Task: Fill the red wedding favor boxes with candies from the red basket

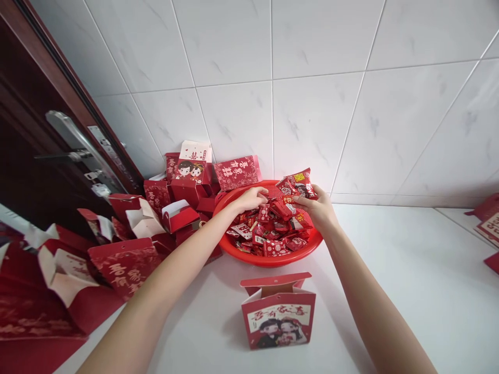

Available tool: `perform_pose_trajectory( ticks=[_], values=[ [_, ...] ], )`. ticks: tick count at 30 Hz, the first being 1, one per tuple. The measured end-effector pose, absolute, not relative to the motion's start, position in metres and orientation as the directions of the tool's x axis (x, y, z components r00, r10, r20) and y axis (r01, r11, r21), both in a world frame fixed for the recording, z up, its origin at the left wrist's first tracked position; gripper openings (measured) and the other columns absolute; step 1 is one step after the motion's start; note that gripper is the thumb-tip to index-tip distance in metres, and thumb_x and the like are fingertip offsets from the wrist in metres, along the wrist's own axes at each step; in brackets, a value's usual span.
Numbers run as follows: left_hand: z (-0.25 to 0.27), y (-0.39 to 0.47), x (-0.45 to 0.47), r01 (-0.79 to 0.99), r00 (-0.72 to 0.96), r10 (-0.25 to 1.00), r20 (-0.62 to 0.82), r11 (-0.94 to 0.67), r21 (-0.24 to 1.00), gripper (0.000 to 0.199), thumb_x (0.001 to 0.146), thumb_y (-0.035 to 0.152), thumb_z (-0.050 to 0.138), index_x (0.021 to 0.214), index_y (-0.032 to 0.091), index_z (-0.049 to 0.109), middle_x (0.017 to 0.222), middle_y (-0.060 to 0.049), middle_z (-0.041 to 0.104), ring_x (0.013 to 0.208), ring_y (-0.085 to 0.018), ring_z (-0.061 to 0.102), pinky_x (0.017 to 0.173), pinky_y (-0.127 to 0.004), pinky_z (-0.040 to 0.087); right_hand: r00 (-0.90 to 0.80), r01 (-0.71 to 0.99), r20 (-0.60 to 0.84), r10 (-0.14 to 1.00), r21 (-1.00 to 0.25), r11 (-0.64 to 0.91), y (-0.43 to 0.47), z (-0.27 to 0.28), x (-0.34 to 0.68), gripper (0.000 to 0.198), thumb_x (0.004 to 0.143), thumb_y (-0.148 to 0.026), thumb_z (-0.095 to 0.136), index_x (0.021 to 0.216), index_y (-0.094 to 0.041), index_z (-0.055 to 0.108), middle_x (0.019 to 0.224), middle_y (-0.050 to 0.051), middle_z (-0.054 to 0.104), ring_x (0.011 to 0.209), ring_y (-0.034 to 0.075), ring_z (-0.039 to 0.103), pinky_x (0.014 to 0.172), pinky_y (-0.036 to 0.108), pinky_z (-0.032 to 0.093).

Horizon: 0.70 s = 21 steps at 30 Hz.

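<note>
A red plastic basket (268, 261) holds many small red-wrapped candies (276, 248). My left hand (251, 199) reaches over its back left rim, fingers bent and apart just above the candies; its thumb is hidden. At the back right of the basket, my right hand (320, 210) grips a red pillow-shaped candy packet (298, 184) printed with a cartoon figure and "LOVE". A smaller red and yellow wrapper shows by its thumb. In front of the basket stands a red gift box (278, 324) with a cartoon couple, its top flaps open.
Many red gift boxes (128, 262), several with open tops, crowd the left side. One box (237, 172) leans on the tiled wall (312, 130) behind the basket. A dark door with a metal handle (78, 140) is at the left. More red boxes (489, 223) lie at the right edge.
</note>
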<state>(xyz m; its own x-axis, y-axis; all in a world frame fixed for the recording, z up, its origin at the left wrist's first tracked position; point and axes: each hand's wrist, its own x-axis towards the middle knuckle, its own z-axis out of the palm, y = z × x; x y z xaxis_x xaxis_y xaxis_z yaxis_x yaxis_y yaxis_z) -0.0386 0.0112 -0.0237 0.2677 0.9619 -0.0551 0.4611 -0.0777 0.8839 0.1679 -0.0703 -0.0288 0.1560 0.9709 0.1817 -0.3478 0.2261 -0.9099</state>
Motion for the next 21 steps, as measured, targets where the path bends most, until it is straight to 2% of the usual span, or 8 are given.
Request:
perform_pose_trajectory(
  ticks=[3,8,16,19,21],
  values=[
    [-0.025,0.013,-0.045,0.541,0.258,0.965,-0.058,-0.094,0.835,0.007,0.072,0.013,0.069,0.078,0.017,0.070,0.074,-0.005,0.074,0.067,-0.017,0.070,0.064,-0.027,0.055,0.166,-0.357,0.172,0.971,-0.908,0.221,-0.071,-0.027,0.167,0.043,0.050,-0.023,0.089,0.085,-0.020,0.064,0.078,-0.001,0.073,0.073,0.018,0.071,0.073,0.034,0.064],
    [-0.024,0.009,-0.055,0.724,0.264,0.961,-0.083,-0.140,0.675,0.019,0.063,0.006,0.063,0.049,0.019,0.064,0.055,-0.003,0.067,0.061,-0.020,0.066,0.063,-0.029,0.051,0.154,-0.355,0.168,0.974,-0.910,0.214,-0.071,-0.027,0.167,0.044,0.051,-0.023,0.089,0.087,-0.019,0.064,0.080,0.001,0.073,0.075,0.020,0.072,0.072,0.035,0.064],
    [-0.018,-0.006,-0.051,0.876,0.338,0.913,-0.227,-0.216,0.432,0.016,0.058,0.006,0.065,0.050,0.020,0.067,0.053,-0.001,0.064,0.060,-0.020,0.061,0.062,-0.028,0.045,0.156,-0.349,0.169,0.973,-0.912,0.214,-0.071,-0.028,0.167,0.044,0.050,-0.024,0.090,0.086,-0.019,0.064,0.081,0.000,0.073,0.075,0.019,0.071,0.073,0.035,0.064],
    [-0.014,-0.011,-0.047,0.889,0.371,0.878,-0.302,-0.242,0.389,0.014,0.065,0.011,0.066,0.054,0.019,0.068,0.052,0.000,0.064,0.057,-0.017,0.059,0.060,-0.026,0.043,0.151,-0.346,0.167,0.974,-0.914,0.210,-0.073,-0.027,0.167,0.046,0.049,-0.025,0.090,0.086,-0.019,0.064,0.080,0.000,0.073,0.074,0.018,0.071,0.073,0.034,0.064],
    [-0.012,-0.014,-0.044,0.882,0.406,0.854,-0.326,-0.274,0.382,0.019,0.074,0.016,0.064,0.055,0.018,0.066,0.053,0.000,0.064,0.055,-0.015,0.056,0.059,-0.025,0.041,0.146,-0.352,0.167,0.975,-0.913,0.209,-0.073,-0.027,0.167,0.046,0.048,-0.025,0.091,0.085,-0.020,0.063,0.078,-0.001,0.074,0.073,0.018,0.071,0.072,0.033,0.064]
  ],
)
